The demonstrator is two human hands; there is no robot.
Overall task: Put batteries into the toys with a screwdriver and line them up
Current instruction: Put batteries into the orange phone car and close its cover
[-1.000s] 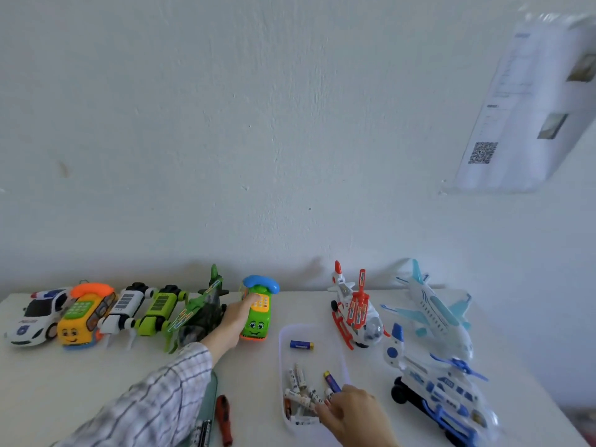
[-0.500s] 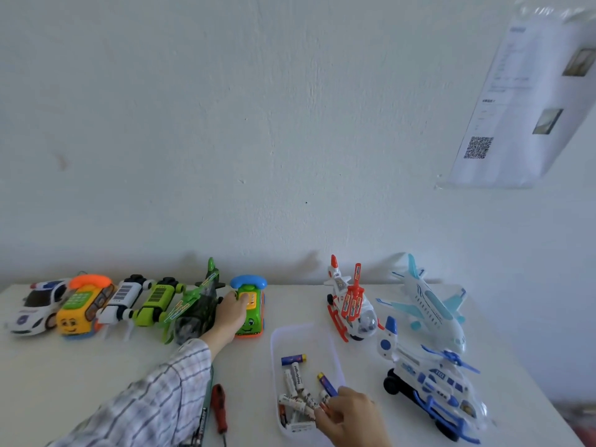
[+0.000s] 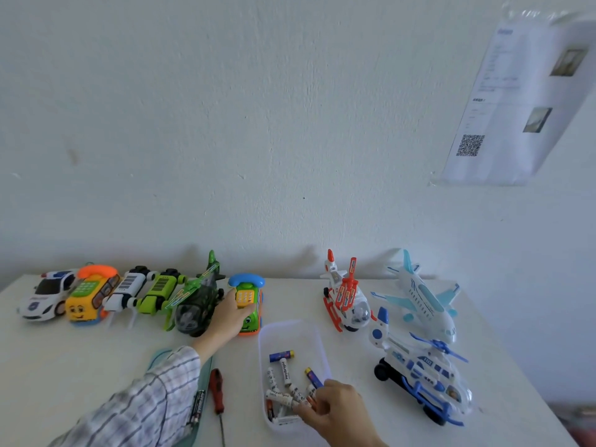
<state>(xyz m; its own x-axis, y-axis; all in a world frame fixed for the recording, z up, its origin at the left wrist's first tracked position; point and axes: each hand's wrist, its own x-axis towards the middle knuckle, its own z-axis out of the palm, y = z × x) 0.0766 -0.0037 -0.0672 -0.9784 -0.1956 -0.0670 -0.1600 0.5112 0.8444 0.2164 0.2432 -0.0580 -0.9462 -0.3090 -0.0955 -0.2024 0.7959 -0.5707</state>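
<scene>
Several toys stand in a row along the wall: a police car [image 3: 45, 298], a yellow phone car [image 3: 88, 298], a white robot [image 3: 125, 290], a green robot [image 3: 158, 290] and a green plane [image 3: 196, 298]. My left hand [image 3: 230, 316] grips the green phone car [image 3: 246, 280] at the row's right end, close beside the plane. My right hand [image 3: 335, 411] reaches into the clear tray [image 3: 290, 327], fingers curled and pinching a white battery [image 3: 283, 396] among several loose ones. A red-handled screwdriver [image 3: 216, 391] lies on the table between my arms.
A red-white helicopter [image 3: 346, 301], a blue-white airplane [image 3: 425, 301] and a blue-white helicopter [image 3: 422, 369] stand right of the tray. A black battery [image 3: 197, 408] lies beside the screwdriver. A teal object [image 3: 161, 353] shows under my left sleeve. A paper sheet [image 3: 522, 101] hangs on the wall.
My left hand has slid the green phone car leftward, closer to the green plane. My right hand has stayed in the tray among the batteries.
</scene>
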